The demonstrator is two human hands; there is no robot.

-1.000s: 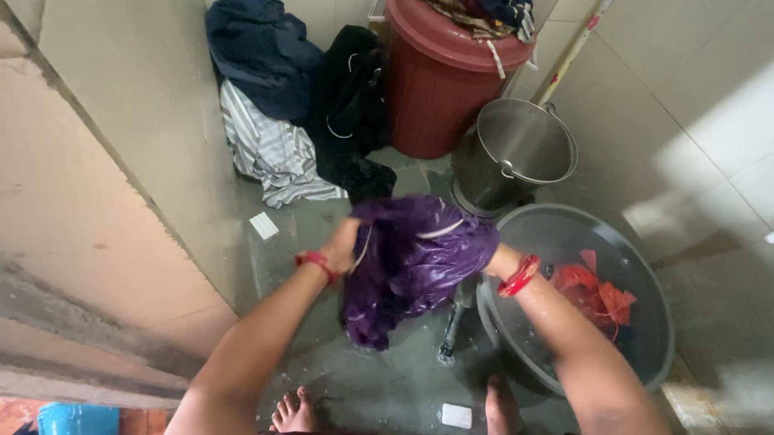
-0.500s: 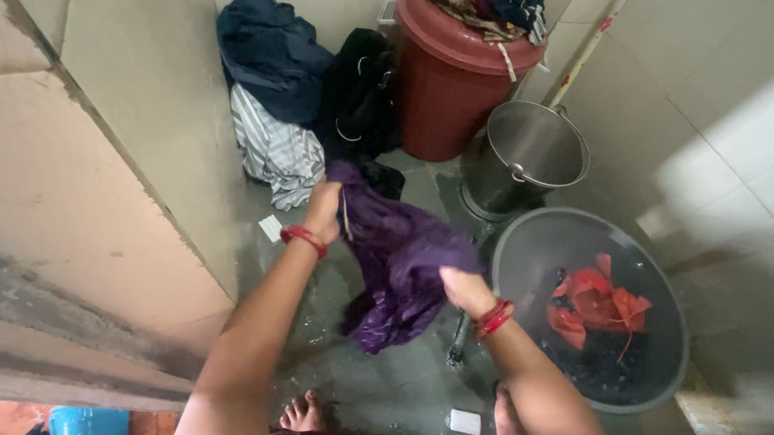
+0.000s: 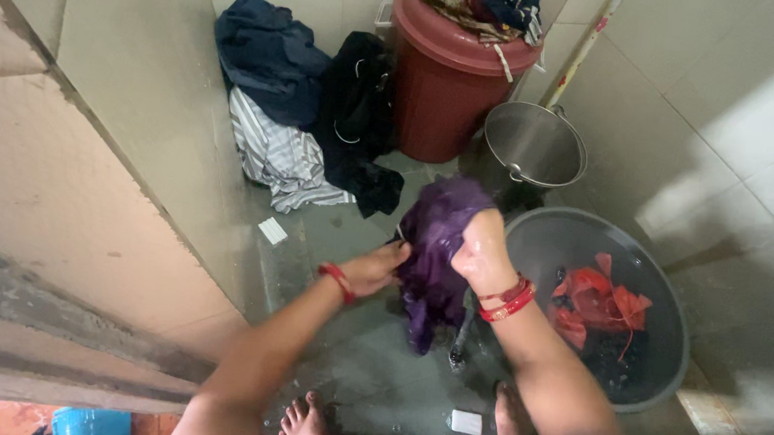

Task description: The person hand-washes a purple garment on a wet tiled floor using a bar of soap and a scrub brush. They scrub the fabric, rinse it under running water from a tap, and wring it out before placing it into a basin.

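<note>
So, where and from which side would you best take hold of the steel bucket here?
By the rim of the steel bucket, coming from above on its near, open side. It stands upright with its mouth open and looks empty, so fingers can hook over the edge. The red bin crowds its left side and a pole leans behind it. Its handle seems to hang down outside the rim.

Pale tiled walls (image 3: 142, 60) closed me in left and right. Wet grey floor (image 3: 365, 381) underfoot. Bright light patch on right wall (image 3: 730, 180). Maroon lidded bin (image 3: 443, 84) stood in far corner, steel bucket (image 3: 535, 146) beside it.
</note>
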